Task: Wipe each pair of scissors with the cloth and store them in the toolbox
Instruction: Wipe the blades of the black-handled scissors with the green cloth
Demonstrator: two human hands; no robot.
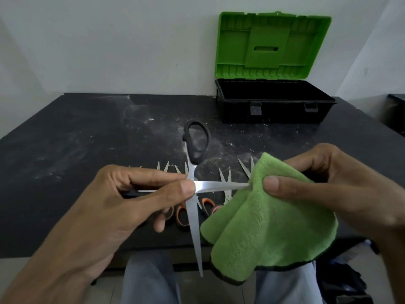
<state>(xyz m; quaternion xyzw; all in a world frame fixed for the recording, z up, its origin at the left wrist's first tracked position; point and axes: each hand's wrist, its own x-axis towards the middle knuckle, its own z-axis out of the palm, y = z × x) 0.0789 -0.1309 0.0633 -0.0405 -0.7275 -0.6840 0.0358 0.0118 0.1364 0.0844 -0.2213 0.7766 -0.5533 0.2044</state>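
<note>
The black desk (pixel 87 132) carries an open toolbox (pixel 274 106) at its far right corner, green lid (pixel 271 42) raised, the tub apparently empty. Along the near edge lie several small orange-handled scissors (pixel 183 216), blades pointing away.

Above that edge, the right hand (pixel 341 189) is closed on a green microfibre cloth (pixel 269 220), pinching it round the tip of one blade. The left hand (pixel 122 207) is closed at the pivot of the black-handled scissors (pixel 194 172), spread wide into a cross.

These look light but rigid, with slick steel and sharp points. Best held at the pivot or handles, wiping along the flat toward the tip. The cloth is soft and limp, so it needs bunching.
</note>
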